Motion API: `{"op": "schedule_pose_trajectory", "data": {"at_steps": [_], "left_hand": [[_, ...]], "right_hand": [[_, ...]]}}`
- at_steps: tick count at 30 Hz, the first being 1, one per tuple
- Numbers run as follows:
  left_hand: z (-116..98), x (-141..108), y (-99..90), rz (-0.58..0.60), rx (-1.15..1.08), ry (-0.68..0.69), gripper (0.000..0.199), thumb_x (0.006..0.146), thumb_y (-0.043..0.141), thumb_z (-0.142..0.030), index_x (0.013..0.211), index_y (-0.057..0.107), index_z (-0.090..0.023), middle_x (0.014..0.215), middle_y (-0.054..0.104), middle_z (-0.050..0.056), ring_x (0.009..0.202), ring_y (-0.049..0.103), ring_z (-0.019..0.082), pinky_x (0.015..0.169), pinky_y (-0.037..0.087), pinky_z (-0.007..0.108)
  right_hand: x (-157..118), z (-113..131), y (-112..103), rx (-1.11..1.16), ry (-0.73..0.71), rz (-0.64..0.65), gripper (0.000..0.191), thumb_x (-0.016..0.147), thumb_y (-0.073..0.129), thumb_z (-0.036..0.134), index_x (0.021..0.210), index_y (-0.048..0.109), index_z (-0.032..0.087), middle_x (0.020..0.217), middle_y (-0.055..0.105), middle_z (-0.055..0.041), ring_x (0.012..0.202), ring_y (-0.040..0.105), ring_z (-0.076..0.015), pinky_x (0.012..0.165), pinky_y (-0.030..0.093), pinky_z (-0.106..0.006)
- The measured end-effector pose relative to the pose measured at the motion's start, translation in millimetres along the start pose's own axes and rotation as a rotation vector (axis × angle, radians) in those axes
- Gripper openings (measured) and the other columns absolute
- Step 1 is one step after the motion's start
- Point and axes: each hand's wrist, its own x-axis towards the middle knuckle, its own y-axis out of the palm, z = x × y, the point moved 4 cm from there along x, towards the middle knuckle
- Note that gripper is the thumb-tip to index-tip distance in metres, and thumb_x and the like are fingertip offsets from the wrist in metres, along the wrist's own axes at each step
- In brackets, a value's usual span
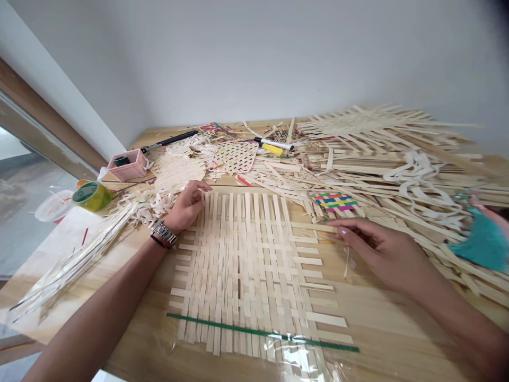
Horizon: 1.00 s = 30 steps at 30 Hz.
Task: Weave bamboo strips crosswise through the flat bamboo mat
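A woven mat of pale flat strips [238,254] lies on the wooden table in front of me, with loose strip ends along its edges. My left hand [187,206], wearing a watch, is at the mat's far left corner, its fingers curled against the strip ends. My right hand [371,245] pinches the right end of a pale strip [312,226] that runs into the mat near its far edge. A thin green strip [258,332] lies across the near end of the mat, where shiny clear film [286,355] also shows.
Many loose strips [358,164] pile up at the back and right. Behind the mat lie a patterned woven square [234,157], a yellow marker [272,149] and a small colourful weave [334,200]. A pink basket [128,168] and a tape roll [92,196] stand left. Teal cloth [483,241] shows at right.
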Motion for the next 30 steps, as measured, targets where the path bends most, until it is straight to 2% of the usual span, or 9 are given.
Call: {"op": "schedule_pose_trajectory", "data": {"at_steps": [3,5,9,17,24,27,30], "left_hand": [[-1.0,-0.2,-0.1,0.006,0.021,0.016,0.031,0.083,0.065,-0.016,0.114,0.06,-0.021,0.069,0.037,-0.006,0.059,0.035,0.013,0.058,0.026,0.029],[-0.8,0.0,-0.2,0.007,0.032,0.021,0.03,0.084,0.065,-0.017,0.114,0.061,-0.02,0.068,0.037,-0.006,0.058,0.034,0.013,0.057,0.026,0.029],[-0.3,1.1,-0.5,-0.008,0.033,0.026,0.027,0.085,0.065,-0.018,0.112,0.062,-0.02,0.068,0.036,-0.006,0.058,0.035,0.013,0.056,0.025,0.029],[-4.4,1.8,-0.7,-0.052,0.026,0.03,0.02,0.087,0.062,-0.016,0.106,0.066,-0.02,0.081,0.047,-0.001,0.059,0.04,0.01,0.054,0.028,0.028],[6.6,0.7,-1.2,0.015,-0.008,-0.048,0.028,0.091,0.061,-0.019,0.119,0.061,-0.021,0.064,0.039,-0.007,0.051,0.031,0.011,0.051,0.023,0.026],[5.5,1.6,-1.9,-0.017,0.054,0.017,0.027,0.088,0.062,-0.018,0.115,0.063,-0.021,0.074,0.051,-0.002,0.059,0.041,0.013,0.055,0.031,0.027],[0.2,2.0,-3.7,-0.083,0.184,0.113,0.025,0.085,0.062,-0.016,0.108,0.067,-0.02,0.1,0.065,0.005,0.079,0.055,0.017,0.071,0.045,0.03]], "right_hand": [[-0.3,-3.7,3.1,0.029,0.068,0.081,0.051,0.089,0.054,0.065,0.11,0.08,0.027,0.107,0.084,-0.0064,0.086,0.078,-0.0263,0.065,0.056,-0.034],[-0.2,-4.5,3.2,0.052,0.085,0.082,0.052,0.088,0.054,0.066,0.11,0.08,0.027,0.108,0.084,-0.0067,0.09,0.079,-0.0275,0.071,0.057,-0.037],[0.3,-3.3,3.1,0.055,0.115,0.085,0.053,0.086,0.053,0.068,0.109,0.079,0.028,0.104,0.084,-0.0061,0.088,0.078,-0.0279,0.07,0.056,-0.038],[-0.3,-1.8,2.9,0.053,0.13,0.098,0.055,0.085,0.055,0.069,0.111,0.079,0.027,0.104,0.084,-0.0059,0.087,0.077,-0.0277,0.072,0.055,-0.039],[-0.3,-3.4,3.4,0.052,0.126,0.099,0.055,0.086,0.054,0.069,0.11,0.079,0.027,0.103,0.084,-0.0056,0.087,0.076,-0.0272,0.068,0.054,-0.037],[-0.2,-3.4,3.4,0.049,0.109,0.097,0.053,0.087,0.053,0.068,0.111,0.078,0.027,0.103,0.084,-0.0056,0.086,0.076,-0.0265,0.068,0.054,-0.037],[-0.3,-3.9,3.5,0.049,0.09,0.095,0.052,0.088,0.053,0.067,0.111,0.078,0.027,0.105,0.084,-0.006,0.086,0.076,-0.026,0.069,0.055,-0.037]]}}
